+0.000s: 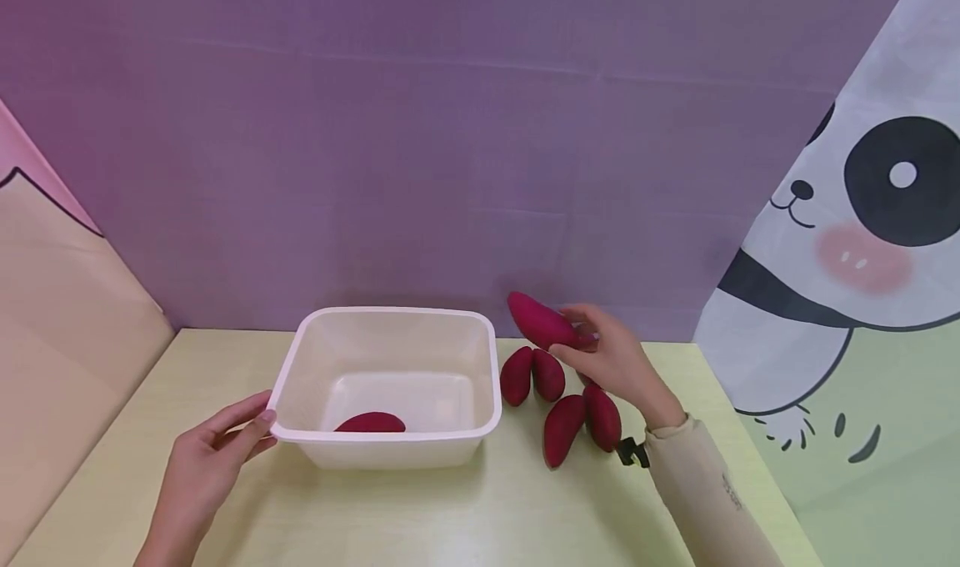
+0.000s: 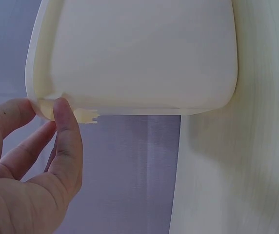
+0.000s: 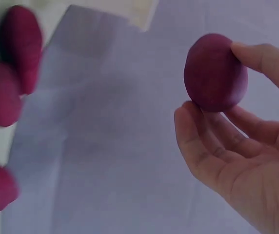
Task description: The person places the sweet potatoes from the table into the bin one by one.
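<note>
Your right hand (image 1: 618,363) grips red tuber (image 1: 542,321) by right end, held just right of white basin (image 1: 386,437), long axis slanting up-left in head view; your left hand (image 1: 202,459) pinches basin's near-left rim.

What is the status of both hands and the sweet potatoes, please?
Left hand pinching white tub. Right hand holding one sweet potato aloft. Another inside tub, others on table. No obstruction visible.
</note>
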Tool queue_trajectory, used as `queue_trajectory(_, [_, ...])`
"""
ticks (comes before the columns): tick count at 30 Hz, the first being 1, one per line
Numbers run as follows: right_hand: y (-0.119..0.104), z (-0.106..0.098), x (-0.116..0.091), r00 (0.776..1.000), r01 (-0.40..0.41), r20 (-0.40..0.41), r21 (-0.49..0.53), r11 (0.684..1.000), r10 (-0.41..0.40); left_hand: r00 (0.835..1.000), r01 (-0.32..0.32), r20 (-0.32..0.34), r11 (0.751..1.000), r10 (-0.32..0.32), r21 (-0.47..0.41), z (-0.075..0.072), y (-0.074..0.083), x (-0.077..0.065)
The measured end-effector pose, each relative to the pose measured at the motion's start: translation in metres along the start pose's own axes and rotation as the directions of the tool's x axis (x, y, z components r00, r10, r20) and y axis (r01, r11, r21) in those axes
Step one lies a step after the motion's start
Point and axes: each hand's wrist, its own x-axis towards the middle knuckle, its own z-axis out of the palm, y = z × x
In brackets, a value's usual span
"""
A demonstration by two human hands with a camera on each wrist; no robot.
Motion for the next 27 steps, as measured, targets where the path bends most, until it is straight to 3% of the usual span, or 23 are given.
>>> queue_trajectory(6, [-0.034, 0.012, 0.043, 0.992, 0.027, 0.124, -0.007, 1.0, -0.026, 1.0, 0.002, -0.003, 1.0, -0.002, 0.001, 0.0, 0.001, 0.0])
queue_trajectory(10, [-0.054, 0.028, 0.07, 0.974, 0.091, 0.204, 0.029, 0.995, -0.095, 1.0, 0.006, -0.001, 1.0, -0.006, -0.004, 0.0, 0.002, -0.001])
queue_trajectory(17, [-0.081, 0.066, 0.107, 0.923, 0.2, 0.316, 0.097, 0.975, -0.22, 1.0, 0.016, -0.005, 1.0, -0.016, 0.021, 0.001, 0.004, -0.001])
queue_trajectory(27, [-0.101, 0.116, 0.134, 0.835, 0.255, 0.499, 0.025, 0.967, -0.233, 1.0, 0.001, -0.003, 0.998, -0.001, 0.065, 0.005, 0.004, -0.003])
